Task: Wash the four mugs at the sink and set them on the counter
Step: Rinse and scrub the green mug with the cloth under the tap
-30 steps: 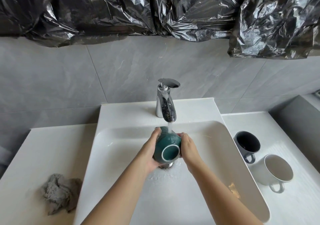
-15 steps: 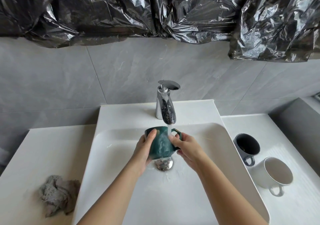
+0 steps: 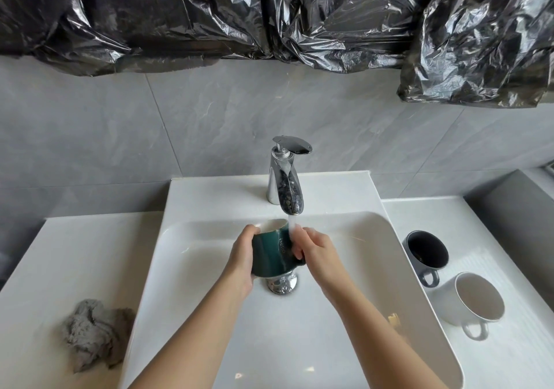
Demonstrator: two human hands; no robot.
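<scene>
Rinsing the green mug (image 3: 269, 255) under the running tap (image 3: 288, 186), tilted over the sink (image 3: 207, 304). Our left hand (image 3: 239, 258) grips its side; our right hand (image 3: 318, 250) curls round the handle side. We judge: turn it slowly and grip firmly, since wet glaze slips.

We see a teal mug (image 3: 269, 258), deep and glossy, with a cream-white inside, a thin gold line at its rim and small pale lettering on its side. The sink (image 3: 195, 313) is gloss white, and so is the bench (image 3: 75, 253). The slate-grey mug (image 3: 419, 264) is black within; the white mug (image 3: 458, 310) is off-white inside. The cloth (image 3: 93, 331) is a mottled grey. The tap (image 3: 289, 190) and the drain (image 3: 283, 285) are mirror chrome, the tap's face speckled with dark reflections. The wall tiles (image 3: 209, 124) are grey with faint pale veining, and the plastic sheeting (image 3: 209, 13) is shiny black.
</scene>
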